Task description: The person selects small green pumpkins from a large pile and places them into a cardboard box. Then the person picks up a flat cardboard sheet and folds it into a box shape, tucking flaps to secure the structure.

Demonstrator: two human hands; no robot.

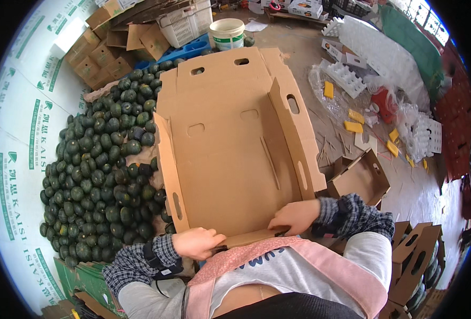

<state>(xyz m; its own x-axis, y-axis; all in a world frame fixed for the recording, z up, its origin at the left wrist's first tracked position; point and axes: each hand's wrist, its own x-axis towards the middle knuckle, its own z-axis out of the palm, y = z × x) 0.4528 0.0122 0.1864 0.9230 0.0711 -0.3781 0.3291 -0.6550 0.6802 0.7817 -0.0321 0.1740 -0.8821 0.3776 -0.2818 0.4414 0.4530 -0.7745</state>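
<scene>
A large brown cardboard box [230, 154], partly folded, lies in front of me. Its left side wall [172, 175] and right side wall [291, 138] stand up at a slant, while the far panel with two hand holes lies spread out flat. At the near edge, my left hand [199, 243] is closed on the left part of the low front flap [248, 236]. My right hand [295, 217] grips the right part of the same flap, fingers curled over it. Both thumbs are partly hidden.
Left of the box is a big heap of dark green round squashes [102, 175]. Behind stand a white bucket [227, 34], a white crate [185, 24] and stacked cartons [97, 58]. To the right are an open carton [360, 181], yellow blocks [353, 127] and plastic wrap [408, 130].
</scene>
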